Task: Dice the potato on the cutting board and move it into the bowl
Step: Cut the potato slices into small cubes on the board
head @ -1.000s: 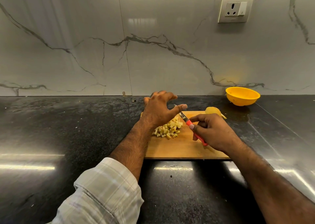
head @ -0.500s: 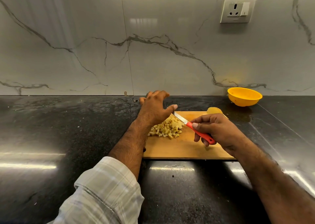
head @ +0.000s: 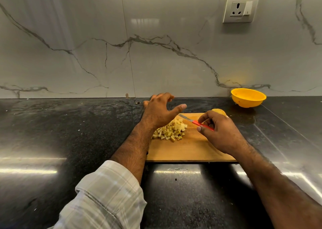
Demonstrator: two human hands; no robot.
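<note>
Gathering dice, centre frame
Left hand (head: pixel 159 112) spread over pale diced potato pile (head: pixel 171 131); right hand (head: pixel 220 132) pinches red-handled knife (head: pixel 196 122). Keep the blade flat.

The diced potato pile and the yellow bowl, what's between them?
In the head view, the right hand gripping the red-handled knife, plus an uncut potato piece, then bare counter.

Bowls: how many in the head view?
1. The yellow bowl stands on the dark counter at the far right, against the marble wall, apart from the cutting board. No other shows; nothing in view looks large enough to hide one.
</note>
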